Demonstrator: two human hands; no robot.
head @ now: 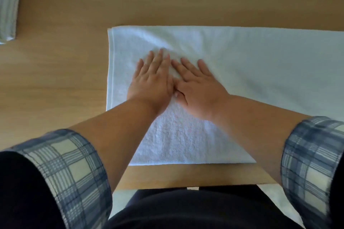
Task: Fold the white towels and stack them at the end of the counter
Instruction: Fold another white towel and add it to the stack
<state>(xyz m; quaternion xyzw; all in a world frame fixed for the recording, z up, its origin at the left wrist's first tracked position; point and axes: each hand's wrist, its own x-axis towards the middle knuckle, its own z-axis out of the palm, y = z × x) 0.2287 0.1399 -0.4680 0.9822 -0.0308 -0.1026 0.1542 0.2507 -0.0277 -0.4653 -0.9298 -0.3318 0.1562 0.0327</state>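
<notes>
Flatly, left hand (151, 82) and right hand (200, 84) press nubby rectangular towel (251, 65) (white terry).

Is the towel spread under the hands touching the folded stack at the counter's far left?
Apart. The head view shows a strip of bare counter between the spread towel and the folded stack.
</notes>
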